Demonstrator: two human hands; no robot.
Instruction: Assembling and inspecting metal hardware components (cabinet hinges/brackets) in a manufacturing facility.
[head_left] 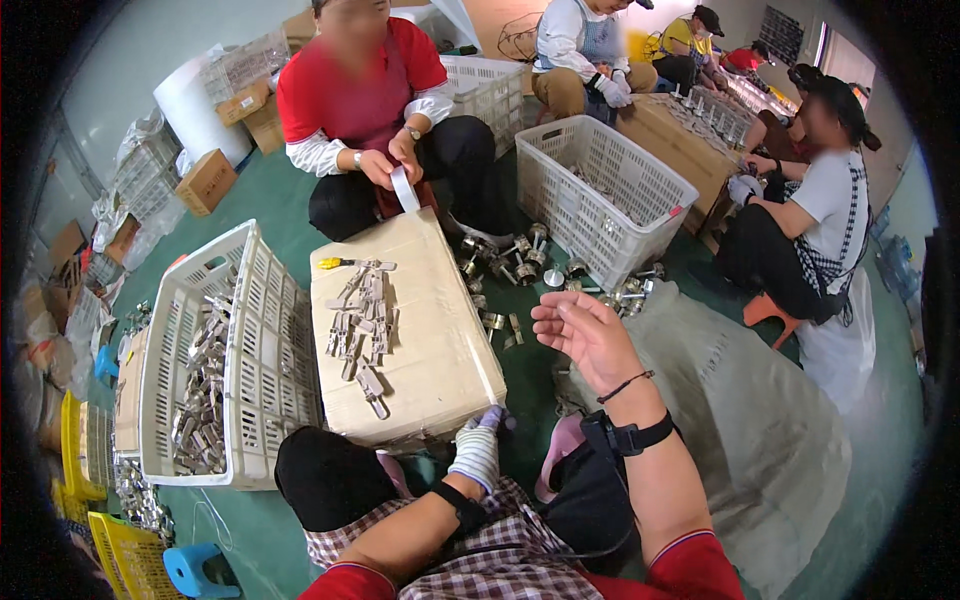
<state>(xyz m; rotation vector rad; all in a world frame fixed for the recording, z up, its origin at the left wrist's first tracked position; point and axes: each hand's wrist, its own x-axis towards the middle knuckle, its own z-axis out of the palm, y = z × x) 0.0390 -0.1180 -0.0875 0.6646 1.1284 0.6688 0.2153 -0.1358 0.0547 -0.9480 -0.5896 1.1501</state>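
My left hand (pixel 478 447), in a white knit glove, rests with its fingers curled on the near right corner of a taped cardboard box (pixel 440 340). Several flat metal parts (pixel 362 318) and a yellow-handled tool (pixel 340 263) lie on the box's top. My bare right hand (pixel 585 335) is raised palm up to the right of the box, fingers apart and holding nothing. Just beyond it, more metal fittings (pixel 520 262) lie on the green floor.
A white plastic crate (pixel 262 330) full of metal parts stands left of the box. A second white crate (pixel 640 170) sits ahead on the right. A person in red (pixel 365 95) sits opposite holding a tape roll (pixel 405 188). Another person (pixel 815 235) sits on the right. A grey sack (pixel 740 400) lies by my right arm.
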